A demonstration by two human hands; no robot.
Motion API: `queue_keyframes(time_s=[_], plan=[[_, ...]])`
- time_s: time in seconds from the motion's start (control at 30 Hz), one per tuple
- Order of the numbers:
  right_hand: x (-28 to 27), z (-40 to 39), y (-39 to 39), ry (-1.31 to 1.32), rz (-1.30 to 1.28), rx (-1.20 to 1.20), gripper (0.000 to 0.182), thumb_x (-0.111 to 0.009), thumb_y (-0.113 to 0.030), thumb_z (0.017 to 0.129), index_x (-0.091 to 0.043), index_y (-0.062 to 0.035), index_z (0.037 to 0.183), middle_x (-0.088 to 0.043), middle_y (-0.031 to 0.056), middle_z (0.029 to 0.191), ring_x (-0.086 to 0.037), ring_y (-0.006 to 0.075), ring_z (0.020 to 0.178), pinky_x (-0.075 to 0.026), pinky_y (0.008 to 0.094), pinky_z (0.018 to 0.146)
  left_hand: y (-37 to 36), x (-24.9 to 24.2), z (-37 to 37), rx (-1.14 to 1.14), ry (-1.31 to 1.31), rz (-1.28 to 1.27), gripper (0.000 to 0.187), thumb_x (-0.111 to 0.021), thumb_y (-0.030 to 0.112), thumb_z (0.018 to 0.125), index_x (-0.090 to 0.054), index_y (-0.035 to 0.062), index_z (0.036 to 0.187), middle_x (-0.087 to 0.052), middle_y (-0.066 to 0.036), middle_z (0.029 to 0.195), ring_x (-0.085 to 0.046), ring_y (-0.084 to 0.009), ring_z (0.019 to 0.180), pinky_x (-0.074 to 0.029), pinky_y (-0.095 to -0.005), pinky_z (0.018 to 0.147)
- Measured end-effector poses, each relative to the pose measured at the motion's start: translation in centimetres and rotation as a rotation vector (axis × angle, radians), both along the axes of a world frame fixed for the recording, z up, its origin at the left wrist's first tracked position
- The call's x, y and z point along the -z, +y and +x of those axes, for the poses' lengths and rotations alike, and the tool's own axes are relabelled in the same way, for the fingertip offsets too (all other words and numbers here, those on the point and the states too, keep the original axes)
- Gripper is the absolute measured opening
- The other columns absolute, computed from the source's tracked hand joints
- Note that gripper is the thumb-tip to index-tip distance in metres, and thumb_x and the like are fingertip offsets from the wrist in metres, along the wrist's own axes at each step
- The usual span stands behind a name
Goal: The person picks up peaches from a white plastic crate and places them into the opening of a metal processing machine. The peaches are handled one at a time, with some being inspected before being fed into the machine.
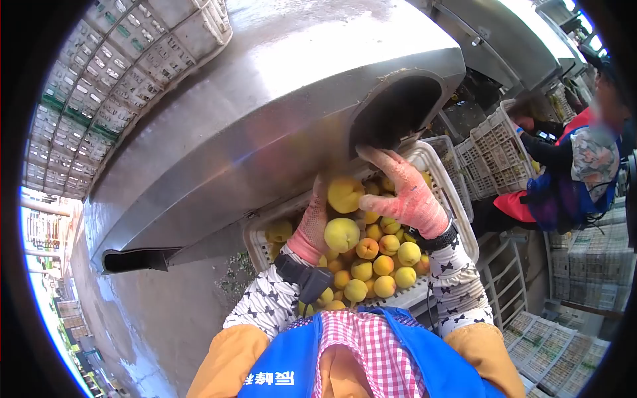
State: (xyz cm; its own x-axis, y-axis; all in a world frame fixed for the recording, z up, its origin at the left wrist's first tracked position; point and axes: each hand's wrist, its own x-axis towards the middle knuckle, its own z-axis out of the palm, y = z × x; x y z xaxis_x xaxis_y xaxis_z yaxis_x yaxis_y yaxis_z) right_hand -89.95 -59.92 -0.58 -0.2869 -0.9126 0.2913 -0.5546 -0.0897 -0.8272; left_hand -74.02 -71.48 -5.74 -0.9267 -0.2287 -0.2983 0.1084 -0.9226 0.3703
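Note:
A white plastic crate [443, 192] under a steel machine's chute opening [397, 113] holds several yellow-orange peaches [371, 262]. My left hand [312, 229], in a pink glove, lies on the fruit pile beside a large yellow peach [342, 233], palm against the fruit. My right hand [406, 189], also pink-gloved, reaches up to the lower lip of the chute opening with its fingers spread. Another peach [346, 194] sits between the two hands just below the opening. Whether either hand grips a fruit is unclear.
The steel machine housing [265, 106] fills the upper middle. Stacked white crates [119, 73] stand at the upper left. A co-worker in red and blue [564, 179] works at more crates [497, 149] on the right. Flattened crates [557, 358] lie at the lower right.

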Motion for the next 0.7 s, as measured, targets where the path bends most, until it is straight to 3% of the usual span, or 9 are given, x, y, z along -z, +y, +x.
queue_keyframes(time_s=[0.03,0.13,0.23,0.37,0.47,0.53,0.6,0.67,0.7], plan=[[-0.4,0.5,0.5,0.031,0.104,-0.064,0.082,-0.083,-0.026,0.073,-0.048,-0.0005,0.142,-0.050,0.0192,0.141,-0.049,0.0309,0.131,-0.037,0.0390,0.112,0.2,-0.4,-0.2,-0.019,-0.120,-0.177,0.075,-0.056,0.072,0.088,-0.054,0.0070,0.126,-0.062,-0.010,0.110,-0.067,-0.0225,0.090,-0.061,-0.0376,0.072],[1.4,1.9,0.6,-0.023,-0.022,0.023,0.074,-0.082,-0.029,0.070,-0.056,-0.0045,0.135,-0.060,0.0182,0.125,-0.057,0.0362,0.118,-0.046,0.0421,0.102,0.0,0.0,-0.4,0.145,0.044,-0.057,0.077,-0.049,0.072,0.091,-0.053,0.0058,0.131,-0.061,-0.009,0.118,-0.065,-0.0201,0.102,-0.059,-0.0334,0.082],[0.1,2.6,0.9,0.142,0.068,0.241,0.071,-0.082,-0.025,0.069,-0.057,-0.0041,0.132,-0.061,0.0177,0.121,-0.060,0.0374,0.111,-0.048,0.0426,0.099,0.7,-1.2,-1.2,0.082,-0.052,-0.250,0.081,-0.046,0.073,0.092,-0.050,0.0052,0.136,-0.061,-0.010,0.123,-0.063,-0.0187,0.110,-0.058,-0.0320,0.088],[0.1,2.6,0.2,0.168,-0.104,0.271,0.070,-0.083,-0.026,0.068,-0.058,-0.0032,0.130,-0.061,0.0198,0.117,-0.061,0.0394,0.104,-0.050,0.0438,0.095,0.4,-1.2,-1.9,0.130,-0.011,-0.153,0.084,-0.048,0.073,0.091,-0.049,0.0045,0.138,-0.059,-0.011,0.128,-0.063,-0.0203,0.111,-0.058,-0.0344,0.086],[2.6,0.2,-2.3,0.256,-0.057,0.621,0.068,-0.083,-0.034,0.071,-0.059,-0.0003,0.125,-0.060,0.0237,0.114,-0.061,0.0404,0.102,-0.052,0.0439,0.089,0.0,0.6,-2.5,0.063,0.049,-0.193,0.080,-0.050,0.072,0.091,-0.053,0.0032,0.134,-0.062,-0.014,0.122,-0.065,-0.0221,0.104,-0.060,-0.0352,0.081],[5.6,-2.9,-5.2,0.471,0.151,0.658,0.071,-0.081,-0.035,0.074,-0.054,0.0012,0.129,-0.059,0.0246,0.115,-0.061,0.0410,0.103,-0.052,0.0440,0.087,-0.8,3.0,-1.6,0.062,-0.036,-0.121,0.074,-0.050,0.068,0.094,-0.058,0.0017,0.126,-0.065,-0.014,0.113,-0.065,-0.0225,0.099,-0.058,-0.0356,0.082],[6.3,-4.9,-9.6,0.501,0.292,0.662,0.075,-0.081,-0.036,0.074,-0.051,0.0013,0.131,-0.059,0.0248,0.116,-0.060,0.0412,0.104,-0.052,0.0440,0.087,0.2,4.1,-1.1,-0.006,-0.149,-0.156,0.069,-0.048,0.065,0.096,-0.060,0.0013,0.119,-0.067,-0.013,0.103,-0.065,-0.0221,0.094,-0.058,-0.0362,0.081],[6.1,-4.4,-9.5,0.529,0.428,0.654,0.078,-0.081,-0.037,0.074,-0.048,0.0014,0.134,-0.058,0.0250,0.116,-0.060,0.0414,0.104,-0.052,0.0441,0.086,0.7,5.9,-0.2,-0.129,-0.008,-0.415,0.056,-0.046,0.048,0.102,-0.040,0.0072,0.141,-0.061,-0.012,0.125,-0.061,-0.0210,0.115,-0.049,-0.0388,0.103],[4.9,-4.7,-8.1,0.456,0.166,0.611,0.080,-0.082,-0.037,0.072,-0.049,0.0014,0.134,-0.058,0.0247,0.117,-0.059,0.0406,0.105,-0.052,0.0437,0.087,0.9,6.2,0.1,-0.131,-0.012,-0.412,0.056,-0.046,0.048,0.102,-0.040,0.0072,0.141,-0.061,-0.012,0.125,-0.061,-0.0210,0.115,-0.049,-0.0388,0.103]])
